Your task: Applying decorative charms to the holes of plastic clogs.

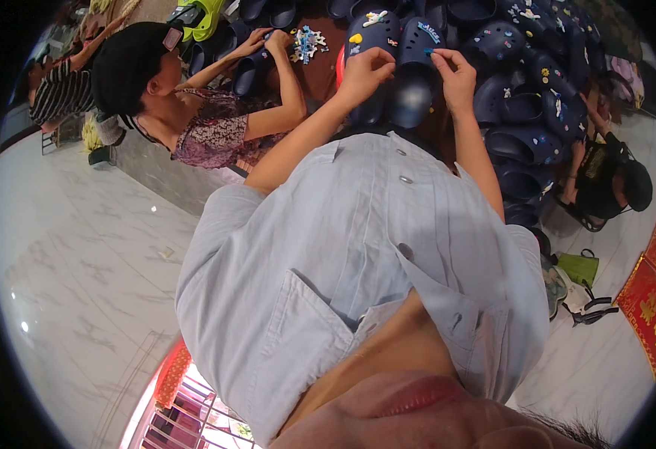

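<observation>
In front of me lie two navy clogs side by side. The left clog (374,33) carries white and yellow charms; the right clog (421,36) has a white and blue charm on its upper. My right hand (457,81) pinches a small blue charm (428,52) between thumb and forefinger, close over the right clog. Beside the left clog, my left hand (367,76) has its thumb and fingertips drawn together; whatever they hold is too small to make out. A pile of white and blue charms (309,45) lies on the brown tabletop (329,34) to the left.
Many decorated navy clogs (526,146) are heaped along the right side. At my left sits a co-worker in a black cap (135,67), both hands on a navy clog (251,46). Another person (616,183) works at the far right. Lime green clogs (202,19) stand at the far left.
</observation>
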`<state>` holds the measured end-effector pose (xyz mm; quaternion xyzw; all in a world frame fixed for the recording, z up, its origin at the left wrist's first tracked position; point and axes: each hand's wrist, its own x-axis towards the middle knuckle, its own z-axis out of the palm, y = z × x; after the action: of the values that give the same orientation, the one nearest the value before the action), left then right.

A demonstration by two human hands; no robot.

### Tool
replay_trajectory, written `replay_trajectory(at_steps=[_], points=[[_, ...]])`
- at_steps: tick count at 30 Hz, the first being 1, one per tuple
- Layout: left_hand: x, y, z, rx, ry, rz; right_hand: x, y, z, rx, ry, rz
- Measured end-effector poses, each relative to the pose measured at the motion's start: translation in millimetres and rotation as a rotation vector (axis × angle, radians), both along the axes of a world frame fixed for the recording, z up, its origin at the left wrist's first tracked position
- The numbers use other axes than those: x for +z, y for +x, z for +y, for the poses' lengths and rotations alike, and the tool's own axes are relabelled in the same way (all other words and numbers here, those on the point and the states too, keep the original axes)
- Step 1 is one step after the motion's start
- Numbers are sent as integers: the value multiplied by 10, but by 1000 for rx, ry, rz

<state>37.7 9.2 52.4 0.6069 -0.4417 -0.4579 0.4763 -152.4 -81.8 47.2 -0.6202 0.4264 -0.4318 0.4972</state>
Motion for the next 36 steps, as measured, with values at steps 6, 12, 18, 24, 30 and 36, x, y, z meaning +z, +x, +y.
replay_trajectory(at_steps=[6, 12, 18, 24, 30, 36], points=[[-42, 69, -69, -77, -652, -930, 24, 109, -325, 31, -287, 276], [-210, -65, -239, -140, -756, -1142, -170, 237, -549, 193, -638, 558], [-379, -68, -274, -71, -760, -1204, -80, 274, -612, 337, -776, 715], [-403, -117, -263, -17, -764, -1220, -60, 213, -677, 442, -788, 868], [-396, -153, -244, -14, -735, -1235, 24, 224, -627, 490, -758, 1045], [-394, -153, -246, -19, -733, -1235, 158, 320, -544, 574, -809, 1229]])
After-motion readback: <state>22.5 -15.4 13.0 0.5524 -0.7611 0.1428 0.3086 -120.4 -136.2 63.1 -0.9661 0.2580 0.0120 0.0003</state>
